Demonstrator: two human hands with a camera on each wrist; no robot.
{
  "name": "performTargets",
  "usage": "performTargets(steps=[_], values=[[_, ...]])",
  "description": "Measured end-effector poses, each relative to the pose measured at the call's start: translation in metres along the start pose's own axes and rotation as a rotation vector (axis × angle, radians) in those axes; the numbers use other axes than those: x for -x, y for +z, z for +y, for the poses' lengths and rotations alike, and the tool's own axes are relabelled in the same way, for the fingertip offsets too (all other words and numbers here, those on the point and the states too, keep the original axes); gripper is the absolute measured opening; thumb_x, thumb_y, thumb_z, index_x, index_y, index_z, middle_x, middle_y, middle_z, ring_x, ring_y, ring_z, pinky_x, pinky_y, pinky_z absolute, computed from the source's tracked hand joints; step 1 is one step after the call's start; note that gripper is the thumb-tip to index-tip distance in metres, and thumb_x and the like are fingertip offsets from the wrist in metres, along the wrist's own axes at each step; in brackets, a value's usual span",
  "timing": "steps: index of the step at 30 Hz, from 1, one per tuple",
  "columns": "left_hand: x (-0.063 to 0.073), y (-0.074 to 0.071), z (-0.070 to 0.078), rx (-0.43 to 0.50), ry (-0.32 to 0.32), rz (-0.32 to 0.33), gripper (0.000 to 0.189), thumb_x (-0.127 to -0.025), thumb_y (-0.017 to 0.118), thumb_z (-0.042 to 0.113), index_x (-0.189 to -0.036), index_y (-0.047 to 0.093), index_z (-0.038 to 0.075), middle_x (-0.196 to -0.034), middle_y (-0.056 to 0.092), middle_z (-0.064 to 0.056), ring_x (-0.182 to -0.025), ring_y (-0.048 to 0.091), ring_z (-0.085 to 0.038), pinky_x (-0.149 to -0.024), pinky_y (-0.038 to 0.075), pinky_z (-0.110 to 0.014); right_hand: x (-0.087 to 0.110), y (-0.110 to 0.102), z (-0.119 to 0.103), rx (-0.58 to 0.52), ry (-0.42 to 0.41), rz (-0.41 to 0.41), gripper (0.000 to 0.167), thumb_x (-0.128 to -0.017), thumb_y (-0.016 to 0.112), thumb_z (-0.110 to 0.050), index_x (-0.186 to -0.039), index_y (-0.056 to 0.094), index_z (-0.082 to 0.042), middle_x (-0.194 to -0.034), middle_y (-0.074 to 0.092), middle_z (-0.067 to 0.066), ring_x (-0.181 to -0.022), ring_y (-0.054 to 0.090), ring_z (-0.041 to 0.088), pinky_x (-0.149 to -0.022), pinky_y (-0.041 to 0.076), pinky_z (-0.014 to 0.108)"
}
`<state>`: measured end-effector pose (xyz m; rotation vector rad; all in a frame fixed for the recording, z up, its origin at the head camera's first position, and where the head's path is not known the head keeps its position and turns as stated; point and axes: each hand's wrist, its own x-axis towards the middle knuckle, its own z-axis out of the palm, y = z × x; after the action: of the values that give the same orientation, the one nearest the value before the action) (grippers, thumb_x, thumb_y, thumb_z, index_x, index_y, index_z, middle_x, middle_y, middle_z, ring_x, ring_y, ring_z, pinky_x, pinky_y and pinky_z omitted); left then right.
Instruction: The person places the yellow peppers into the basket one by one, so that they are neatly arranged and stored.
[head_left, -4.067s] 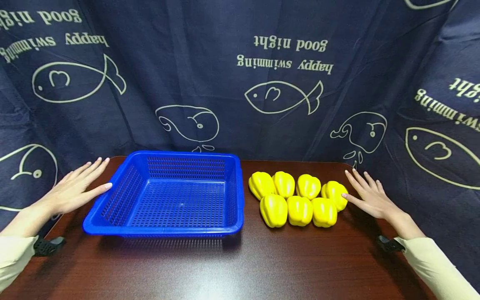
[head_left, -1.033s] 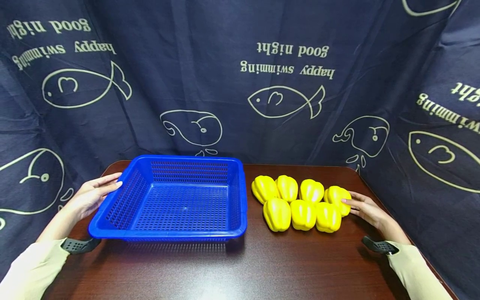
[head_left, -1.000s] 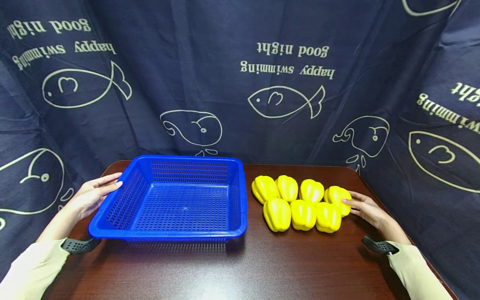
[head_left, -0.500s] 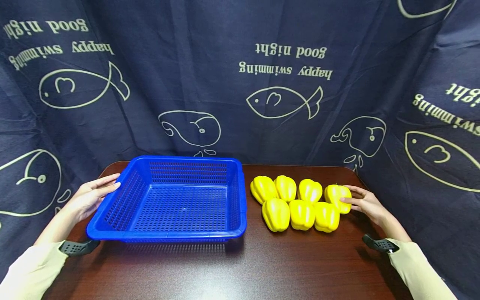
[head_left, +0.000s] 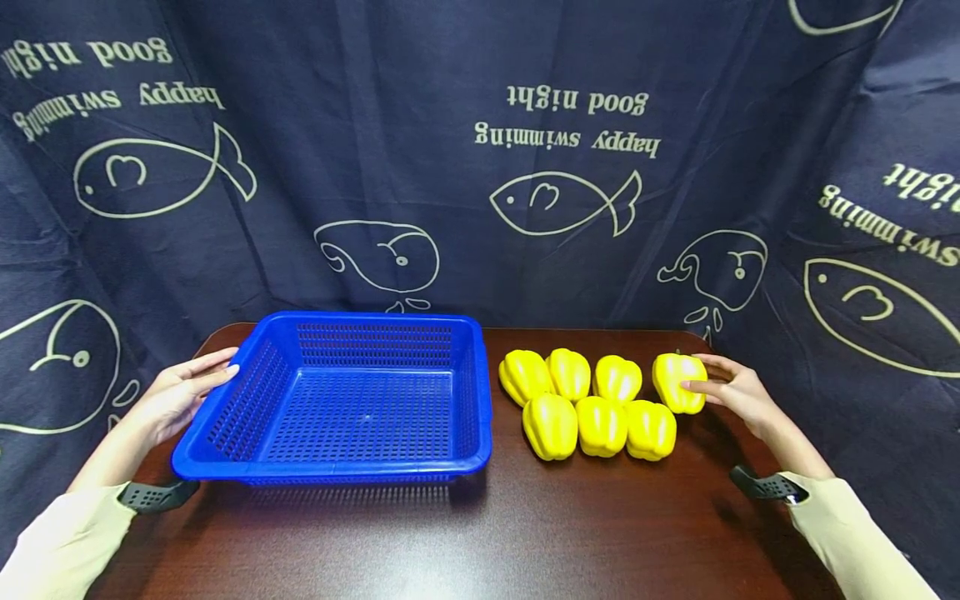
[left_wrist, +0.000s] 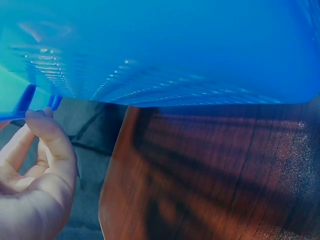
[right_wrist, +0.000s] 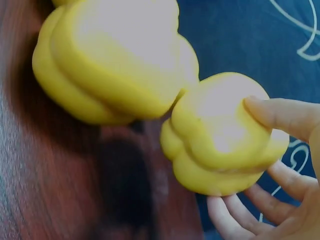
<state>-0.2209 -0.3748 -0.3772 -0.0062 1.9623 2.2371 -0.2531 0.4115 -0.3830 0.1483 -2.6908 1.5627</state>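
A blue plastic basket (head_left: 330,472) with slotted walls stands at the left of the table with nothing inside. My left hand (head_left: 174,404) grips its left rim; in the left wrist view the thumb (left_wrist: 52,132) meets the rim. At the right, my right hand (head_left: 744,398) holds a yellow bell pepper (head_left: 670,379) between thumb and fingers. From the right wrist, this held pepper (right_wrist: 215,130) shows the thumb on one side and fingertips beneath, raised off the table. Several more bell peppers (head_left: 550,427) lie in two rows between basket and right hand.
The dark brown wooden table (head_left: 570,533) has its back edge close to a navy curtain (head_left: 450,125) printed with fish, whales and lettering. Curtain also hangs along both sides. A nearby pepper (right_wrist: 115,55) looms large beside the held one.
Both hands came down from spread poses, the left onto the basket rim, the right onto the rightmost pepper. That pepper has since risen and moved slightly away from the others; the basket stays put.
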Motion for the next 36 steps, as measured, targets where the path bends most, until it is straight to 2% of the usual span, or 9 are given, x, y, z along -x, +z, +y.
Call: performTargets(steps=[3,8,14,18,23,26,31,36], values=[[0.001,-0.001,0.0,0.002,-0.005,-0.004,0.031,-0.096,0.057,0.01,-0.1,0.069,0.038,-0.092,0.07,0.015,-0.079,0.07,-0.008,-0.066,0.058,-0.026,0.003,0.004,-0.014,0.01,0.002,0.021,0.069,-0.085,0.073,-0.025,-0.136,0.04,0.008,-0.105,0.058,-0.016,-0.084,0.059,-0.01,-0.069,0.055,0.016],[0.001,-0.004,-0.001,0.019,-0.002,-0.018,0.032,-0.097,0.055,0.009,-0.102,0.07,0.037,-0.093,0.07,0.014,-0.079,0.07,-0.009,-0.066,0.058,-0.026,0.007,0.016,-0.041,0.038,0.019,0.049,0.069,-0.086,0.072,-0.021,-0.137,0.037,0.011,-0.093,0.052,-0.031,-0.082,0.059,-0.011,-0.07,0.055,0.015],[0.002,-0.006,0.0,0.028,-0.008,-0.02,0.033,-0.097,0.055,0.008,-0.101,0.071,0.036,-0.093,0.072,0.014,-0.079,0.07,-0.01,-0.065,0.059,-0.027,0.007,0.028,-0.064,0.081,0.023,0.062,0.067,-0.086,0.072,-0.023,-0.139,0.04,0.005,-0.094,0.051,-0.029,-0.082,0.058,-0.011,-0.07,0.054,0.016],[0.003,-0.005,0.0,0.034,-0.012,-0.022,0.033,-0.097,0.054,0.009,-0.101,0.072,0.036,-0.093,0.072,0.014,-0.079,0.071,-0.01,-0.066,0.059,-0.027,0.006,0.039,-0.076,0.095,0.005,0.075,0.066,-0.085,0.073,-0.024,-0.137,0.043,0.003,-0.103,0.055,-0.019,-0.082,0.058,-0.01,-0.07,0.054,0.017],[0.003,-0.004,-0.001,0.044,-0.008,-0.027,0.034,-0.098,0.054,0.008,-0.102,0.072,0.036,-0.093,0.072,0.014,-0.079,0.071,-0.01,-0.066,0.058,-0.026,0.006,0.056,-0.092,0.114,-0.021,0.091,0.065,-0.084,0.075,-0.024,-0.137,0.046,0.001,-0.123,0.057,0.012,-0.082,0.058,-0.01,-0.071,0.053,0.016],[0.002,-0.003,-0.001,0.039,-0.015,-0.02,0.032,-0.097,0.055,0.01,-0.102,0.071,0.037,-0.093,0.071,0.014,-0.079,0.07,-0.01,-0.066,0.059,-0.026,0.006,0.066,-0.1,0.104,-0.023,0.09,0.065,-0.083,0.075,-0.024,-0.137,0.046,-0.001,-0.131,0.053,0.022,-0.084,0.058,-0.007,-0.072,0.052,0.015],[0.001,-0.001,-0.002,0.03,-0.02,-0.015,0.031,-0.097,0.055,0.011,-0.102,0.071,0.037,-0.093,0.071,0.014,-0.079,0.07,-0.01,-0.066,0.059,-0.027,0.007,0.084,-0.114,0.044,-0.022,0.078,0.063,-0.083,0.076,-0.023,-0.136,0.048,-0.004,-0.129,0.055,0.017,-0.087,0.061,0.0,-0.075,0.052,0.014],[0.0,0.0,-0.002,0.041,-0.011,-0.03,0.032,-0.097,0.054,0.009,-0.102,0.071,0.037,-0.093,0.071,0.014,-0.079,0.07,-0.01,-0.066,0.059,-0.027,0.009,0.105,-0.129,-0.038,-0.057,0.067,0.061,-0.081,0.077,-0.018,-0.134,0.05,-0.005,-0.121,0.06,0.002,-0.09,0.061,0.001,-0.076,0.051,0.014]])
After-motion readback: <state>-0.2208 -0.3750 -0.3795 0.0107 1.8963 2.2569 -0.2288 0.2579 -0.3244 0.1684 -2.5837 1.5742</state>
